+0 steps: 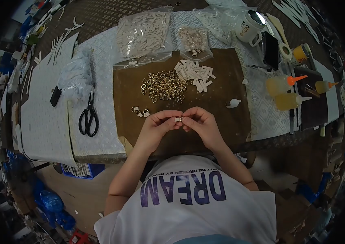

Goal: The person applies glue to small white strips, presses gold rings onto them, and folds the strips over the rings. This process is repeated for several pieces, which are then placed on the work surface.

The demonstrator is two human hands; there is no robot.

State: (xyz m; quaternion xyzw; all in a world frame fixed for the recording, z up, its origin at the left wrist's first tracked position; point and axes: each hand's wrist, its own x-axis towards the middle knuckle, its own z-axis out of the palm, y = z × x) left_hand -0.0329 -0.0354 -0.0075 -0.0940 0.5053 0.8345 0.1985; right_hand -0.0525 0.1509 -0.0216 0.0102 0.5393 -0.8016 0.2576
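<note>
Your left hand [156, 124] and your right hand [200, 122] meet over the near edge of the brown rectangular mat [221, 77], fingertips pinched together on a small pale strip piece with a metal fitting [177, 119]. Both hands are closed on it, the left from the left end and the right from the right end, and the piece sits between them just above the mat.

Just left of your left hand lie a few small finished metal-and-strip pieces [140, 111] on the mat. Farther away, in the middle of the mat, sits a heap of shiny gold-coloured metal rings [163, 86], and right beside it a pile of short white strips [195, 73]. A small white cap-like object [233, 103] rests on the mat to the right of your right hand.

Off the mat to the left, black-handled scissors [88, 117] lie on the pale patterned tabletop [99, 49]. At the far edge are clear plastic bags of pale parts [144, 32]. Well to the right stand squeeze bottles of yellowish liquid with orange and white nozzles [284, 92], and beyond them a white mug [249, 25].
</note>
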